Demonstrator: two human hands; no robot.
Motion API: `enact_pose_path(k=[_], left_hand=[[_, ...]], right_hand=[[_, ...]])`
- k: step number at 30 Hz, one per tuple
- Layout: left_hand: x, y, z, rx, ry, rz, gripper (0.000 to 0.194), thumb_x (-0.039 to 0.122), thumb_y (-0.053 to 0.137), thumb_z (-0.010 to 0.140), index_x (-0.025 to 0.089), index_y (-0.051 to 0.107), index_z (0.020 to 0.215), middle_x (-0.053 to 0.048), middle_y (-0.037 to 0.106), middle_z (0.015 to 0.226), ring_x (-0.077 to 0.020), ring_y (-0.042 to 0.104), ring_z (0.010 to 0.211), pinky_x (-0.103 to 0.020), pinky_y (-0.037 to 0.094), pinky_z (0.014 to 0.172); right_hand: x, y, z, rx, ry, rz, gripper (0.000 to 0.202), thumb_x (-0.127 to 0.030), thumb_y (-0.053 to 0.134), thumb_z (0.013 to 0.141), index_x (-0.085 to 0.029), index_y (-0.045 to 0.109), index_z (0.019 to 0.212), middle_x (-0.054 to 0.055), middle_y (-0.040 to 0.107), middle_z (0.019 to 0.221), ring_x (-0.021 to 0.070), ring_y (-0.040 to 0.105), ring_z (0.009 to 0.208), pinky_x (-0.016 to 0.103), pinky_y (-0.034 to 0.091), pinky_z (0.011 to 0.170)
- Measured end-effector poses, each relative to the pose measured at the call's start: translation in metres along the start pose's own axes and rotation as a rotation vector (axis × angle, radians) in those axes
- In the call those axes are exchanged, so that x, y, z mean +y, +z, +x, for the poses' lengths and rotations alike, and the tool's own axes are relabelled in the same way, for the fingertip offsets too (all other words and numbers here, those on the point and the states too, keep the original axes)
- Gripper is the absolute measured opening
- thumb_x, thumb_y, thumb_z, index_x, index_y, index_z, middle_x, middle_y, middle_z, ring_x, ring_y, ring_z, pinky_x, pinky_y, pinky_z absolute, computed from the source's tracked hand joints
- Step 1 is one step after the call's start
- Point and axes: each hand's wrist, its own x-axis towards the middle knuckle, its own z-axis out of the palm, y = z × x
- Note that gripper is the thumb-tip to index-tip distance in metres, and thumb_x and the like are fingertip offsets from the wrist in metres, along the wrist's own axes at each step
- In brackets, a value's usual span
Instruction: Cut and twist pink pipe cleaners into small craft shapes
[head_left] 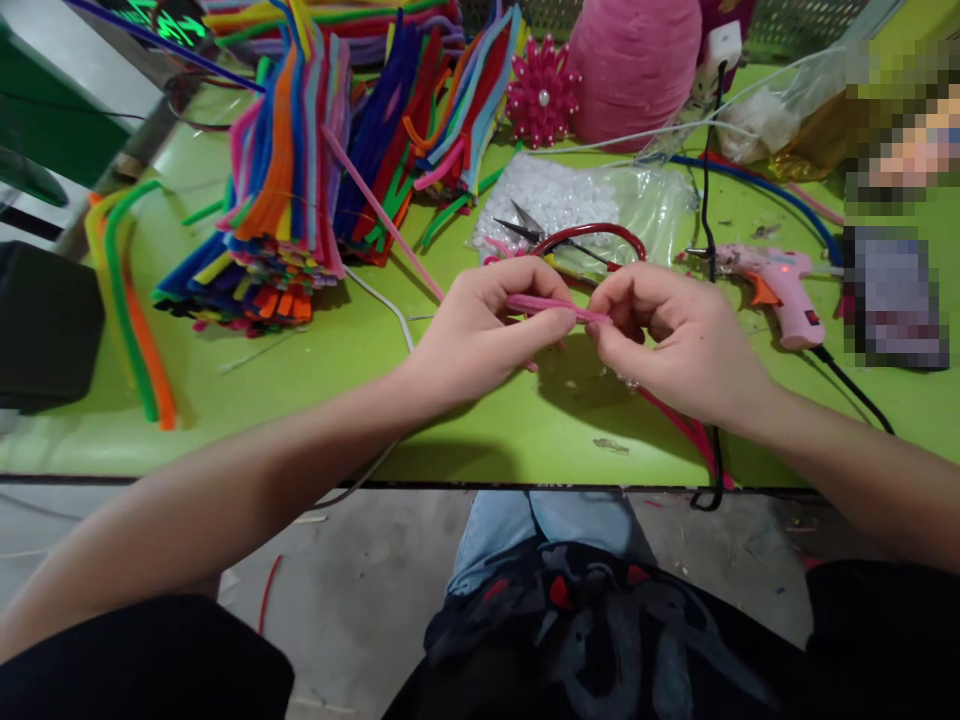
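Between my two hands, above the front of the green table, is a folded pink pipe cleaner (547, 304). My left hand (499, 315) pinches it between thumb and fingers. My right hand (660, 330) grips its other end, with the fingertips close to my left thumb. Another long pink pipe cleaner (382, 210) slants from the bundle down to behind my left hand. Just beyond my hands lie red-handled scissors (592, 240), partly hidden by my fingers. More pink pipe cleaners (686, 430) lie under my right wrist.
Bundles of coloured pipe cleaners (281, 170) stand at the back left. Behind my hands lies a bag of white beads (555, 195), near a pink flower (544, 95) and a large pink wound roll (637, 70). A pink glue gun (780, 285) with a black cord sits on the right.
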Motion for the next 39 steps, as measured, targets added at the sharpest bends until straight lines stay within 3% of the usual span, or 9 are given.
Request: enact_pose_path(k=[7, 16, 22, 26, 29, 33, 39], left_hand=[[-0.005, 0.004, 0.0, -0.015, -0.002, -0.053, 0.018, 0.023, 0.069, 0.087, 0.02, 0.056, 0.074, 0.004, 0.055, 0.062, -0.0082, 0.049, 0.051, -0.022, 0.039, 0.046], [-0.006, 0.002, -0.004, 0.017, 0.371, 0.419, 0.007, 0.014, 0.064, 0.085, 0.018, 0.067, 0.08, 0.001, 0.07, 0.077, -0.0118, 0.061, 0.072, -0.027, 0.047, 0.067], [-0.006, -0.004, -0.002, -0.043, 0.453, 0.523, 0.009, 0.02, 0.066, 0.089, 0.019, 0.07, 0.081, 0.0, 0.072, 0.077, -0.0126, 0.063, 0.071, -0.026, 0.048, 0.064], [-0.002, -0.013, -0.001, -0.144, 0.451, 0.733, 0.008, 0.021, 0.066, 0.089, 0.021, 0.069, 0.081, 0.001, 0.074, 0.075, -0.0125, 0.063, 0.069, -0.027, 0.045, 0.065], [-0.001, -0.016, -0.001, -0.146, 0.469, 0.846, 0.009, 0.021, 0.064, 0.089, 0.021, 0.069, 0.082, 0.001, 0.073, 0.076, -0.0128, 0.064, 0.069, -0.028, 0.042, 0.065], [-0.001, -0.013, -0.001, -0.103, 0.468, 0.693, 0.009, 0.02, 0.062, 0.087, 0.021, 0.067, 0.08, 0.001, 0.071, 0.071, -0.0126, 0.063, 0.067, -0.027, 0.045, 0.065], [0.0, -0.007, 0.0, -0.113, 0.333, 0.448, 0.01, 0.017, 0.063, 0.084, 0.019, 0.067, 0.074, 0.002, 0.068, 0.068, -0.0101, 0.06, 0.064, -0.024, 0.047, 0.063]], right_hand=[[0.005, 0.006, -0.002, 0.054, -0.001, 0.076, 0.013, -0.012, 0.063, 0.095, -0.021, 0.058, 0.087, -0.003, 0.056, 0.072, 0.0077, 0.042, 0.056, 0.025, 0.031, 0.049], [0.0, 0.004, -0.006, -0.005, -0.029, -0.063, 0.016, -0.011, 0.061, 0.091, -0.022, 0.052, 0.083, -0.004, 0.05, 0.068, 0.0083, 0.043, 0.056, 0.025, 0.033, 0.051], [-0.006, 0.0, -0.006, -0.067, -0.073, -0.24, 0.014, -0.011, 0.06, 0.086, -0.021, 0.052, 0.082, -0.005, 0.051, 0.063, 0.0085, 0.045, 0.053, 0.027, 0.033, 0.054], [-0.004, 0.001, -0.005, -0.104, -0.065, -0.277, 0.011, -0.014, 0.061, 0.085, -0.021, 0.053, 0.08, -0.005, 0.053, 0.063, 0.0088, 0.046, 0.055, 0.027, 0.034, 0.056], [-0.002, 0.001, -0.005, -0.111, -0.058, -0.277, 0.009, -0.018, 0.062, 0.088, -0.02, 0.055, 0.082, -0.005, 0.054, 0.065, 0.0091, 0.048, 0.056, 0.027, 0.035, 0.057], [-0.001, 0.001, -0.007, -0.079, -0.091, -0.284, 0.009, -0.019, 0.061, 0.091, -0.02, 0.055, 0.085, -0.004, 0.056, 0.066, 0.0089, 0.048, 0.057, 0.026, 0.036, 0.056], [-0.002, 0.001, -0.007, -0.055, -0.121, -0.287, 0.012, -0.016, 0.064, 0.089, -0.021, 0.055, 0.084, -0.004, 0.057, 0.066, 0.0098, 0.05, 0.057, 0.027, 0.037, 0.056]])
